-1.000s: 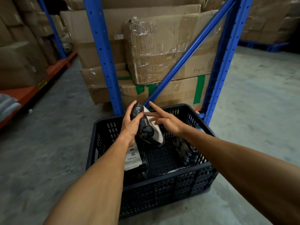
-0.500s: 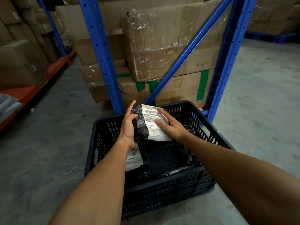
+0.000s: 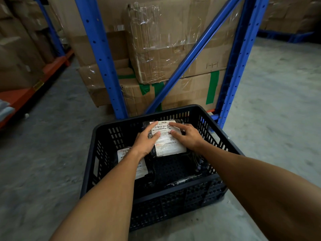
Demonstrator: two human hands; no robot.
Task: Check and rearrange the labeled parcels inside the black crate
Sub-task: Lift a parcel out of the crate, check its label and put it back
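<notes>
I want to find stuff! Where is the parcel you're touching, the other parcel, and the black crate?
held parcel (image 3: 169, 145), head view, on its white label.
second parcel (image 3: 142, 169), head view, on its label beside the left forearm.
black crate (image 3: 175, 204), head view, on its near wall.

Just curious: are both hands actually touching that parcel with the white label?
Touching. The head view shows left hand and right hand with fingers lying on the labeled parcel.
</notes>
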